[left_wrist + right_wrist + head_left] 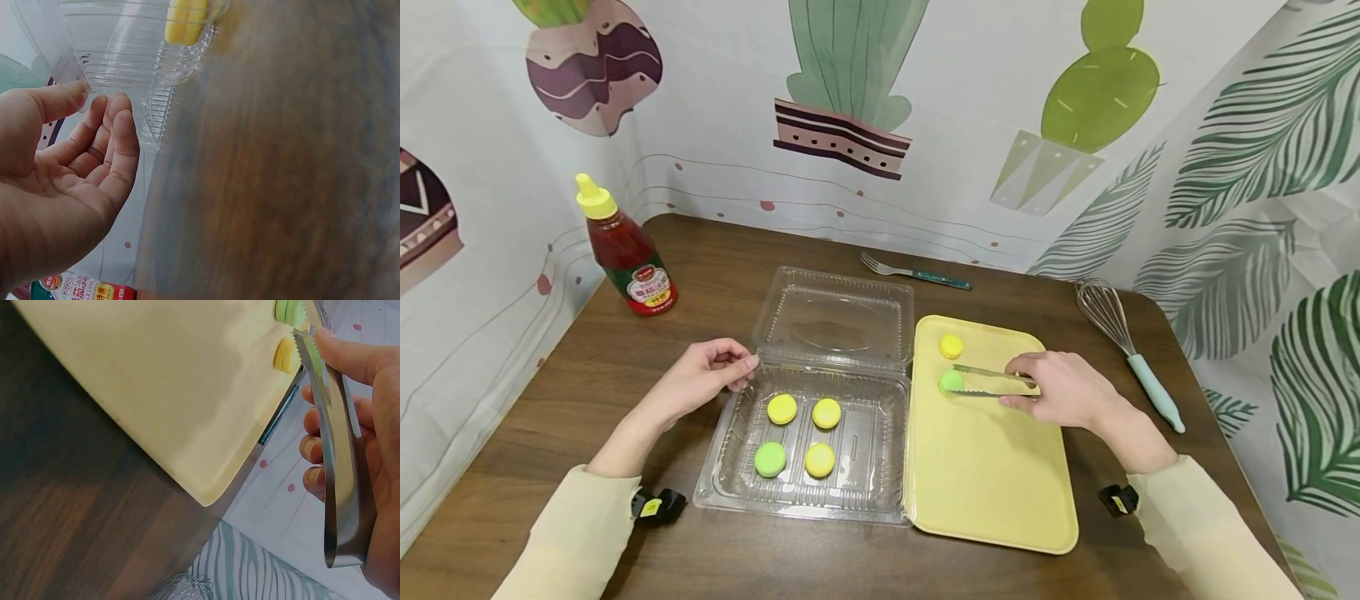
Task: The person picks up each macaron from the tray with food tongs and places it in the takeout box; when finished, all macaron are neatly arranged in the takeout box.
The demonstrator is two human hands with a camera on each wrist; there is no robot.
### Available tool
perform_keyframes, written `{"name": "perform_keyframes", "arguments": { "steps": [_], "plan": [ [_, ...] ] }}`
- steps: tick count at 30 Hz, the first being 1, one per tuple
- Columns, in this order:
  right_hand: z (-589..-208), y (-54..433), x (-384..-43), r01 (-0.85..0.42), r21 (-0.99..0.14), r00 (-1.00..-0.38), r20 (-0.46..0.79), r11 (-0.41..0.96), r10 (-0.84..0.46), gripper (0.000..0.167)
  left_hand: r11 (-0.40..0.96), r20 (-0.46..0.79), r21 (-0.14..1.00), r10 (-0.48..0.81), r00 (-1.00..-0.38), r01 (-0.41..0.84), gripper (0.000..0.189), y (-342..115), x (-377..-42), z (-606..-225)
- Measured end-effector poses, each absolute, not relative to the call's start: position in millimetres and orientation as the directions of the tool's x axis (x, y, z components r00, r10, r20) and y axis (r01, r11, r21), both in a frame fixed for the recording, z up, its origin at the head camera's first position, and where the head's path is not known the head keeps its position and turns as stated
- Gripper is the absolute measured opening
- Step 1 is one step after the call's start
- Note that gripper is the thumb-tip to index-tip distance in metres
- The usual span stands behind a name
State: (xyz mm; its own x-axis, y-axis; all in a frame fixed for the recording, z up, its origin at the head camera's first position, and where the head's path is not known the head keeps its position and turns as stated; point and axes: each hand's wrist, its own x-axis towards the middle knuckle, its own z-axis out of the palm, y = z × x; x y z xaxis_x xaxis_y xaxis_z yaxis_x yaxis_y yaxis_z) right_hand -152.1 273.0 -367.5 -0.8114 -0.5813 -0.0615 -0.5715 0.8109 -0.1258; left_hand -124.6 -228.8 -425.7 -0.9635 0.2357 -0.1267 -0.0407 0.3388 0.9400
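Observation:
In the head view my left hand (703,375) pinches the left rim of a clear plastic clamshell box (880,450) near its hinge. In the left wrist view the thumb (59,101) shows at the clear rim, with the other fingers curled opposite. Several macarons sit in the box: a green macaron (770,459) at the front left and yellow ones, such as this yellow macaron (827,413). My right hand (1063,387) grips metal tongs (988,393), whose serrated tips lie either side of another green macaron (950,382) on the yellow tray (992,475).
Farther back on the tray lies a yellow macaron (951,347). Behind the box's opened lid (835,321) is a fork (917,273). A ketchup bottle (632,267) stands at the back left, and a whisk (1131,354) lies right of the tray.

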Motion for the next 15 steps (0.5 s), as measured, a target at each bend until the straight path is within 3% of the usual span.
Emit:
{"name": "perform_keyframes", "arguments": {
  "steps": [15],
  "plan": [
    [-367.2, 270.6, -154.9, -0.587, -0.115, -0.8, -0.068, 0.802, -0.595, 0.024, 0.347, -0.128, 0.937, 0.234, -0.964, -0.04, 0.026, -229.3, -124.7, -425.1]
  ]
}}
